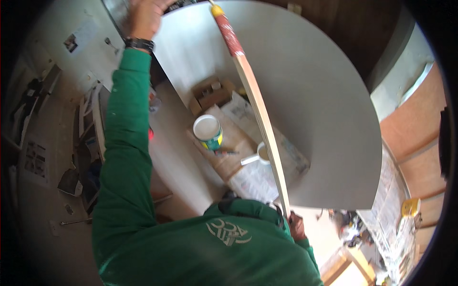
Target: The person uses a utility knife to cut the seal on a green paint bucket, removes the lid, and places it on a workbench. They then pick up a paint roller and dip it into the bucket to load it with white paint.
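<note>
A long, pale wooden pole [260,112] slants up from my right hand [296,226], which is closed round its lower end beside my body. Its upper part has a red wrapping with whitish smears, and a yellow piece sits at the tip. Whatever lies beyond the tip is cut off by the frame's top. My left hand [147,19] is raised at the upper left, beside the edge of a big grey curved panel [334,105]. Its fingers look stretched out, though the frame cuts part of them off. Nothing shows in that hand.
Below the panel, a white and green paint bucket [207,131] and a white handled pot [261,155] stand on a paper-covered surface [229,167]. A cardboard box [210,95] is behind them. At right, a yellow container [411,208] sits near plastic sheeting [384,209].
</note>
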